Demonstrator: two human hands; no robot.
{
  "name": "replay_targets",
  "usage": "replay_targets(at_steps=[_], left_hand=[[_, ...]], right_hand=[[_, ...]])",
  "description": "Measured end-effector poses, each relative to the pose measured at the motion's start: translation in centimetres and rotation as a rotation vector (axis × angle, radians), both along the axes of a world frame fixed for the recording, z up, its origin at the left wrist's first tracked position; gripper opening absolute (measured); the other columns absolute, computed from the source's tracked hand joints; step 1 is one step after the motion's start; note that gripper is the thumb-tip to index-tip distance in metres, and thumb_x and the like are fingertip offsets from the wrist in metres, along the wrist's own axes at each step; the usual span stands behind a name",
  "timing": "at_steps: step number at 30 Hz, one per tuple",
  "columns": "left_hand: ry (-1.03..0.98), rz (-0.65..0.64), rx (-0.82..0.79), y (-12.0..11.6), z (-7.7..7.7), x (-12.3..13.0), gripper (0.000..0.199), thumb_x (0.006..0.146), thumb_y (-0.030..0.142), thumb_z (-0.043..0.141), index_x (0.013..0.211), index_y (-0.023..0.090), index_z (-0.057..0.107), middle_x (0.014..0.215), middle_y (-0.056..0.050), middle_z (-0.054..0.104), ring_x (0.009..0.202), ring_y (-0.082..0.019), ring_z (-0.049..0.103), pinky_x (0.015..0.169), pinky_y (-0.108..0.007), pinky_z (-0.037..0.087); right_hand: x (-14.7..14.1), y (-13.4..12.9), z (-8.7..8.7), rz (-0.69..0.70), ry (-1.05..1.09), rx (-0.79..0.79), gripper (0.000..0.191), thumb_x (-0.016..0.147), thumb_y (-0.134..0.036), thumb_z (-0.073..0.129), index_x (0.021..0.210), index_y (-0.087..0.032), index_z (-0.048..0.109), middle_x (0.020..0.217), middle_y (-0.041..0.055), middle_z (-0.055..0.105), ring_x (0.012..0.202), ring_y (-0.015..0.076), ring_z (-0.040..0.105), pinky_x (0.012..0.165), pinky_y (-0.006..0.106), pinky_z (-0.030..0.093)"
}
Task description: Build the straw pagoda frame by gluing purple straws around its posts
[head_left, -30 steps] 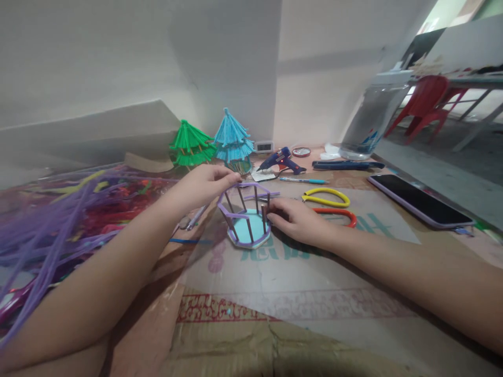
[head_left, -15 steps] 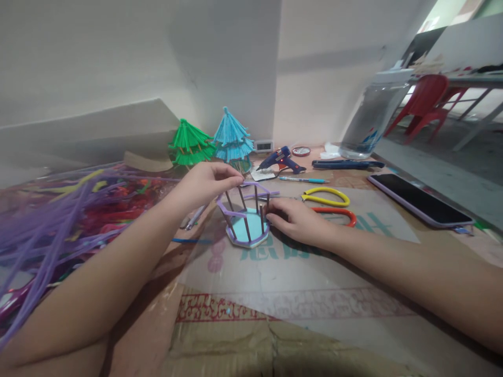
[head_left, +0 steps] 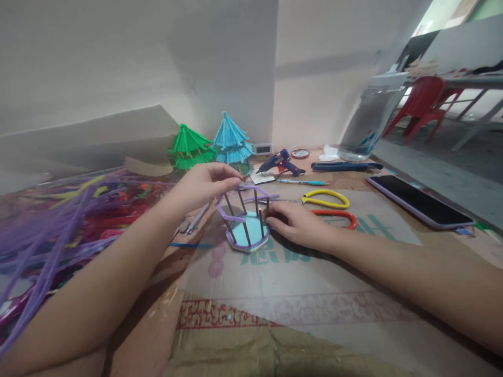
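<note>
A small frame (head_left: 248, 233) with a light blue octagonal base, brown upright sticks and purple pipe-cleaner edging stands on the cardboard. My left hand (head_left: 210, 183) is at its upper rim on the far left side, thumb and forefinger pressed together; what they pinch is too small to make out. At the frame's right side, my right hand (head_left: 288, 220) has curled fingers around the lower part of an upright. The purple strip round the top has a loose end at the front left. Another purple end sticks out at the right.
Purple and coloured pipe cleaners (head_left: 78, 214) lie at left. Behind are green (head_left: 188, 149) and blue (head_left: 231, 139) cone models and a glue gun (head_left: 281, 161). Yellow and orange handles (head_left: 326, 199), a pen (head_left: 302, 182), a phone (head_left: 418, 200) and a clear container (head_left: 371, 118) are at right.
The whole view has shifted slightly, with most things a little lower in the picture. Both hands keep nearly the same places at the frame.
</note>
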State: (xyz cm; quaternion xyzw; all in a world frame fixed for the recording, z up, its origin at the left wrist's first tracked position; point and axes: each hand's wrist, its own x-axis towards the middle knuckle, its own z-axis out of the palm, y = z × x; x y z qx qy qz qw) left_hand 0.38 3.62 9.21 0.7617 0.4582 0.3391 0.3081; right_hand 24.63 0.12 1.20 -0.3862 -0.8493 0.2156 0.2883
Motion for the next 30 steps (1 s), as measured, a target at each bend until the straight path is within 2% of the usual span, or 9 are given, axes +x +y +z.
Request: replay_targets(at_steps=[3,9,16,21,25,30], left_hand=[[-0.005,-0.051,-0.008,-0.2,-0.1,0.3,0.041,0.080,0.052,0.072,0.102,0.018,0.076,0.111,-0.008,0.076,0.105,-0.025,0.067,0.096,-0.037,0.050],[0.021,-0.015,-0.013,0.2,0.2,-0.3,0.041,0.082,0.055,0.069,0.100,0.018,0.076,0.112,-0.008,0.076,0.108,-0.025,0.067,0.100,-0.037,0.050],[0.133,-0.035,-0.008,0.2,0.6,-0.5,0.041,0.080,0.054,0.069,0.103,0.021,0.077,0.114,-0.007,0.076,0.108,-0.026,0.068,0.095,-0.036,0.051],[0.162,0.015,0.031,1.1,0.2,-1.4,0.048,0.084,0.061,0.061,0.100,0.018,0.077,0.105,-0.008,0.078,0.101,-0.026,0.069,0.091,-0.036,0.051],[0.191,-0.022,-0.033,2.2,-0.5,-2.2,0.041,0.075,0.056,0.072,0.088,0.017,0.077,0.094,-0.007,0.077,0.091,-0.024,0.069,0.084,-0.032,0.052],[0.004,-0.085,-0.165,2.6,-1.8,-1.9,0.038,0.062,0.046,0.086,0.080,0.016,0.073,0.080,-0.004,0.073,0.077,-0.018,0.066,0.075,-0.030,0.053]], right_hand=[[0.0,-0.1,0.1,0.009,0.011,-0.006,0.011,0.090,-0.018,0.054,0.093,-0.017,0.065,0.091,0.0068,0.072,0.082,0.0196,0.064,0.075,0.031,0.047],[0.3,-0.3,0.3,-0.027,0.059,0.003,0.018,0.096,-0.028,0.052,0.099,-0.018,0.066,0.092,0.0068,0.072,0.083,0.0204,0.065,0.074,0.032,0.046],[0.4,0.1,0.0,-0.012,0.052,0.038,0.020,0.098,-0.027,0.050,0.096,-0.019,0.068,0.093,0.0067,0.073,0.087,0.0205,0.066,0.077,0.031,0.046],[0.4,0.1,-0.2,-0.018,0.037,0.042,0.020,0.099,-0.028,0.049,0.096,-0.019,0.067,0.092,0.0063,0.072,0.087,0.0207,0.065,0.077,0.032,0.046],[0.4,0.1,-0.1,-0.051,0.025,0.035,0.020,0.099,-0.029,0.049,0.093,-0.019,0.066,0.091,0.0062,0.071,0.086,0.0207,0.065,0.076,0.031,0.045],[0.3,0.1,0.3,-0.061,0.022,0.028,0.020,0.099,-0.027,0.049,0.090,-0.019,0.064,0.084,0.0046,0.070,0.080,0.0188,0.063,0.072,0.029,0.043]])
